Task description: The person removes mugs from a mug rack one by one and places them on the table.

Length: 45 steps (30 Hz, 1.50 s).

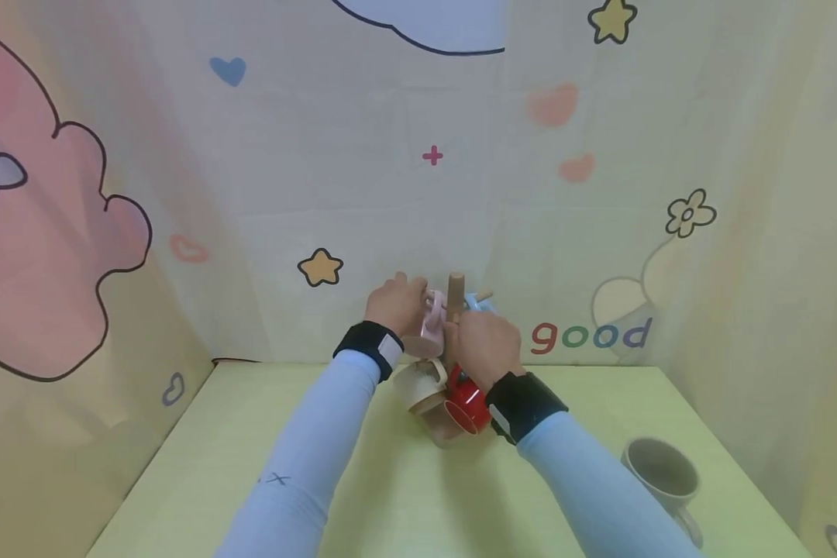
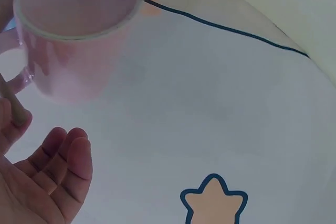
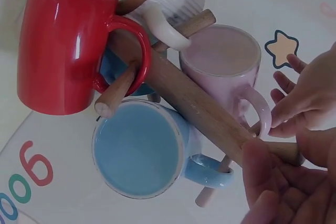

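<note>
A wooden mug tree point(image 1: 456, 291) carries several mugs on its pegs. My left hand point(image 1: 397, 304) is at its left; in the left wrist view, thumb and finger pinch the tip of a wooden peg point(image 2: 17, 109) beside the handle of the pink mug point(image 2: 73, 61). The other left fingers are loosely bent. On the near side, my right hand point(image 3: 291, 190) pinches another peg point(image 3: 283, 151) near the top of the post point(image 3: 194, 103). The light blue mug point(image 3: 139, 150), red mug point(image 3: 63, 51) and white ribbed mug point(image 3: 178, 1) hang around the post.
A greyish-white mug point(image 1: 663, 469) stands on the pale green table point(image 1: 251, 442) at the front right, close to my right forearm. Behind the mug tree rises a printed cloth backdrop point(image 1: 363, 170), with side cloths flanking the table. A brownish mug point(image 1: 441, 425) is low on the tree.
</note>
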### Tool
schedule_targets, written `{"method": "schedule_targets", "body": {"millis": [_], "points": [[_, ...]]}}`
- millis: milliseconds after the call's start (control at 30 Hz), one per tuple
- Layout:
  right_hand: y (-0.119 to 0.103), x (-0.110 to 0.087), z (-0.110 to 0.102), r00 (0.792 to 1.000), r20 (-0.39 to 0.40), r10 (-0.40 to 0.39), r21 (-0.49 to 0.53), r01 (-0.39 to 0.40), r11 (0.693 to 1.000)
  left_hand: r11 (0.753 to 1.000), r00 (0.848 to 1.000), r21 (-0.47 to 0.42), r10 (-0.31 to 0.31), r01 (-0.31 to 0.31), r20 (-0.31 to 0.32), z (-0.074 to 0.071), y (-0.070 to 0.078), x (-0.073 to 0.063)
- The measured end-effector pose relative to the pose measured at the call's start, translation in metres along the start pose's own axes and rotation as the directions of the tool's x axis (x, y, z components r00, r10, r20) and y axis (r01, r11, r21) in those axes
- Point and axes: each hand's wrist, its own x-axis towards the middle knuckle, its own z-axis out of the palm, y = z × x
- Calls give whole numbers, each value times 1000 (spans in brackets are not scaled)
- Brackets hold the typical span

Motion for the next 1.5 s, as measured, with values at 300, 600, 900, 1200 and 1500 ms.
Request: {"method": "schedule_targets", "body": {"millis": [300, 600, 900, 1200, 1500], "points": [[12, 3, -1, 1000, 10, -5, 16, 5, 1000, 1000, 1000, 20, -3, 3, -7, -1, -7, -13], [19, 17, -1, 999, 51, -13, -24, 14, 1000, 999, 999, 5, -41, 41, -8, -8, -8, -31], [34, 32, 2, 998, 58, 29, 118, -36, 992, 999, 999, 11, -42, 42, -28, -10, -4, -41], [43, 40, -1, 996, 86, 27, 204, -44, 978, 998, 1000, 70, 7, -8, 12, -17, 7, -48], [62, 61, -4, 954, 294, -58, 443, -82, 893, 986, 997, 155, 71, -68, -14, -21, 18, -55]]}}
